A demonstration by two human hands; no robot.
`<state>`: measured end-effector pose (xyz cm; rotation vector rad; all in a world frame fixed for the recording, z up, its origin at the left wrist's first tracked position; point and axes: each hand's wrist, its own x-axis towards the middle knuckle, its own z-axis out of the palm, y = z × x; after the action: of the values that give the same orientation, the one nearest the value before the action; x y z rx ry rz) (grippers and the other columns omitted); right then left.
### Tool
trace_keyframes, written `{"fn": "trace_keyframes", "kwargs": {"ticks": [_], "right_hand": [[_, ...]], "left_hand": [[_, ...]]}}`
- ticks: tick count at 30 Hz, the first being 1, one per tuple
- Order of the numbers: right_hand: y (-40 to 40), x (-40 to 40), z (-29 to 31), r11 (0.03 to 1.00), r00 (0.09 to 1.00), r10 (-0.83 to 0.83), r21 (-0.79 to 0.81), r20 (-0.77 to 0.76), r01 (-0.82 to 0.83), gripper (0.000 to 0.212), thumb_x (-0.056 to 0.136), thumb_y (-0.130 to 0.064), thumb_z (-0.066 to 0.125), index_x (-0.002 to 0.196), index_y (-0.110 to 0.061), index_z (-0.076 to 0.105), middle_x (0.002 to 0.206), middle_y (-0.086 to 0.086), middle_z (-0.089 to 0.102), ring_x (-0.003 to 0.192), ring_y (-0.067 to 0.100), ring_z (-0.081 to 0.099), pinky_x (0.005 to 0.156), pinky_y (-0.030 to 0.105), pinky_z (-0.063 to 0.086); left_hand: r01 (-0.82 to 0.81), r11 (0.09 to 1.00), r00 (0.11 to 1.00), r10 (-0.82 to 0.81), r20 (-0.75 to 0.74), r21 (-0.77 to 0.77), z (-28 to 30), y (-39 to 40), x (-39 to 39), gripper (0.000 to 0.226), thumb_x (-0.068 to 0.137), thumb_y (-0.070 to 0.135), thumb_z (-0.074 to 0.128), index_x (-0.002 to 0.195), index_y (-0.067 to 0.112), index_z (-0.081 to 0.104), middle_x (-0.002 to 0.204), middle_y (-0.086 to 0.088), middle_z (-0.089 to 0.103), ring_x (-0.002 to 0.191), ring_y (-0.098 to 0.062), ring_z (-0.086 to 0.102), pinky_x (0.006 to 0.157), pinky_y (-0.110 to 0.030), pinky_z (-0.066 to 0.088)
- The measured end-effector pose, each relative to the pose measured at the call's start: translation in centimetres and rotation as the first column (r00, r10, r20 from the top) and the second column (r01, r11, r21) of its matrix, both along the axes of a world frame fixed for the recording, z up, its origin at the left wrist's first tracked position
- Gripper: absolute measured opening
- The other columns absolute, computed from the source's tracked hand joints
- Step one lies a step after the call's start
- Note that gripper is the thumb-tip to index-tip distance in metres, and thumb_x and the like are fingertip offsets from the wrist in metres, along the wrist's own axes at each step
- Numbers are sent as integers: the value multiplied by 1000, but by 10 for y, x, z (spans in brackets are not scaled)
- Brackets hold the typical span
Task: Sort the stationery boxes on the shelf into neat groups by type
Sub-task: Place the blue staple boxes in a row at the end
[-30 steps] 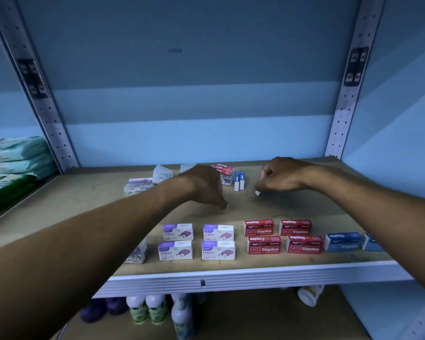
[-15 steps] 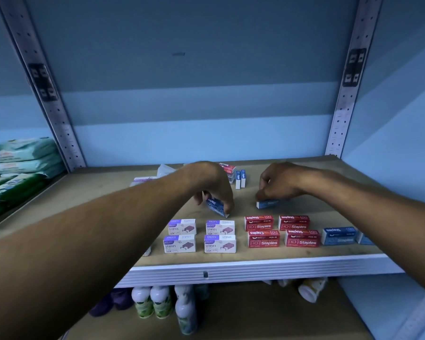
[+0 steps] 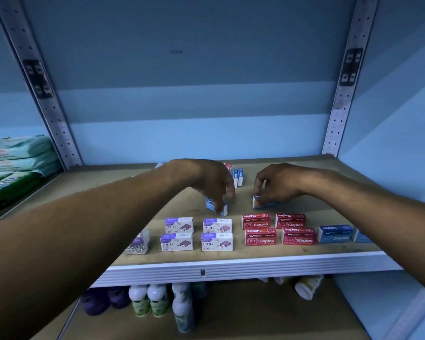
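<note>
On the wooden shelf point(image 3: 329, 251) my left hand point(image 3: 211, 182) pinches a small blue staple box point(image 3: 210, 204) just behind the purple-and-white boxes. My right hand point(image 3: 275, 185) grips another blue staple box point(image 3: 257, 204) that rests on the shelf behind the red boxes. Near the front edge stand several purple-and-white staple boxes point(image 3: 196, 233), several red staple boxes point(image 3: 277, 229) to their right, and two blue staple boxes point(image 3: 335, 233) at the far right. Two blue boxes point(image 3: 238, 176) stand upright at the back beside a red-topped box point(image 3: 228, 166).
A clear box of clips point(image 3: 139, 244) sits at the front left, partly behind my left forearm. Green packets point(image 3: 12, 168) lie on the neighbouring shelf at left. Bottles point(image 3: 157, 303) stand on the shelf below. Metal uprights point(image 3: 339, 99) frame the back.
Both hands have drawn back from the rear of the shelf toward the front rows, each bringing a small blue staple box with it. The right-hand box now rests on the shelf.
</note>
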<state>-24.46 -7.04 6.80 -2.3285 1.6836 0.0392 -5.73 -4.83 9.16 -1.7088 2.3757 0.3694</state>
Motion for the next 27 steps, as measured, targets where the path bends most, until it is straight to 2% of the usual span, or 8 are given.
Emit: {"fn": "trace_keyframes", "kwargs": {"ticks": [4, 6, 13, 17, 20, 21, 25, 27], "right_hand": [[-3, -2, -5, 996, 999, 53, -71, 0, -52, 17, 83, -25, 79, 91, -35, 68, 99, -12, 59, 95, 12, 58, 74, 28, 48], [-4, -4, -7, 993, 998, 66, -99, 23, -63, 20, 83, -20, 79, 85, -36, 67, 91, -16, 56, 93, 11, 58, 76, 28, 50], [1, -22, -1, 987, 997, 71, -146, 34, -65, 18, 81, -20, 81, 87, -33, 70, 87, -17, 58, 94, 12, 61, 82, 28, 53], [7, -41, 9, 986, 999, 39, -160, 8, -37, 17, 81, -21, 80, 93, -32, 73, 89, -14, 60, 95, 13, 62, 77, 26, 50], [14, -58, 15, 981, 1000, 18, -192, -21, -22, 19, 82, -21, 76, 97, -33, 75, 89, -14, 61, 92, 12, 62, 68, 23, 46], [17, -65, 16, 979, 999, 13, -203, -30, -19, 19, 82, -21, 76, 96, -34, 74, 89, -14, 62, 91, 11, 61, 68, 22, 46], [24, -89, 18, 981, 999, -23, -194, -32, 17, 16, 79, -23, 77, 84, -38, 72, 89, -16, 67, 92, 11, 64, 88, 32, 54], [27, -101, 19, 980, 999, -30, -196, -37, 23, 17, 79, -23, 77, 79, -39, 71, 86, -18, 66, 93, 12, 65, 90, 33, 53]], "left_hand": [[74, 992, 997, -75, -8, -105, -13, -4, 6, 38, 75, 14, 82, 109, 27, 72, 109, 8, 69, 98, -13, 63, 88, -31, 55], [94, 984, 995, -96, -4, -151, -19, -5, 7, 34, 75, 8, 80, 104, 23, 72, 106, 5, 70, 98, -16, 64, 88, -32, 55], [141, 944, 988, -153, -18, -300, -18, -8, -3, 26, 78, 18, 80, 103, 23, 73, 108, 2, 69, 100, -18, 63, 90, -34, 53], [171, 921, 979, -199, -45, -350, -8, -7, -25, 24, 82, 19, 76, 106, 21, 73, 108, 2, 69, 102, -17, 63, 85, -28, 51], [190, 905, 970, -233, -69, -381, -3, -5, -49, 26, 83, 19, 74, 109, 20, 73, 109, 2, 70, 103, -15, 61, 82, -25, 48], [194, 902, 966, -243, -83, -386, -3, -5, -58, 26, 83, 19, 74, 109, 20, 73, 109, 2, 70, 102, -14, 61, 83, -26, 50], [200, 896, 953, -272, -134, -395, -1, -3, -89, 24, 81, 20, 76, 104, 21, 75, 103, 4, 72, 98, -12, 62, 84, -28, 52], [206, 895, 948, -284, -148, -396, -1, -3, -103, 24, 79, 22, 77, 103, 21, 75, 101, 5, 72, 97, -12, 62, 82, -27, 51]]}}
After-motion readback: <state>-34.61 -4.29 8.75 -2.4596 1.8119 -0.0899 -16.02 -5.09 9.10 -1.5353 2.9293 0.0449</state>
